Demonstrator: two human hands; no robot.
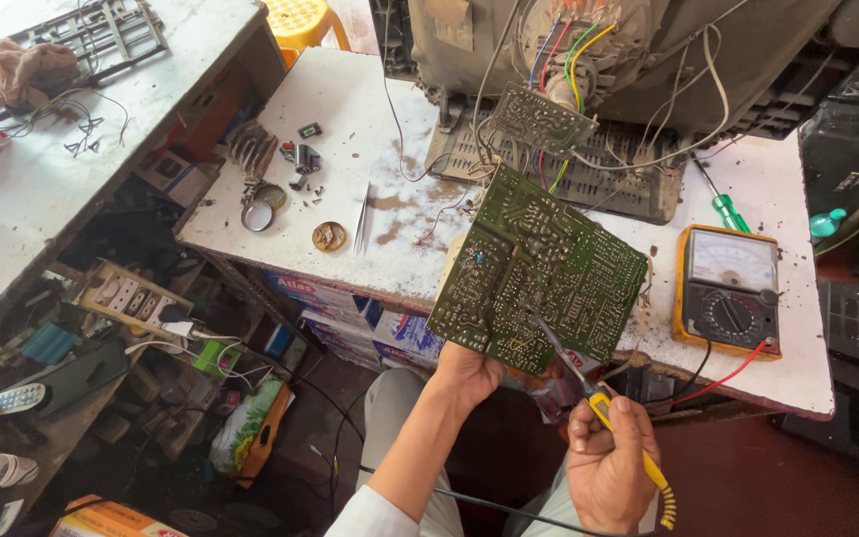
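**Board held up, iron tip on solder side**

Left hand (465,375) gripped lower edge of green board (539,270), fingers curled under, thumb on the face. Board tilted up over the near edge of the tabletop (350,109), solder side toward camera, upper end against wires running back into the grey chassis (638,50). Smaller board (541,119) hung on coloured wires just above it.

Right hand (608,462) closed around yellow handle of soldering iron (599,408), pen-fashion. Tip touched the board near its lower right corner. Coiled yellow cord trailed off below the hand.

Yellow-cased analogue meter (729,290) lay flat on tabletop just right of the board, red and black leads dropping over the edge. Green-handled screwdriver (720,202) lay behind the meter. Left part of tabletop carried tweezers (362,219), a round tin (329,236), a lens-like disc (257,216), loose screws and small parts.

Second tabletop (42,199) at far left, well apart, held a metal grille (82,35) and a rag (22,70). Power strip (126,296) and remote (18,399) sat among clutter below.
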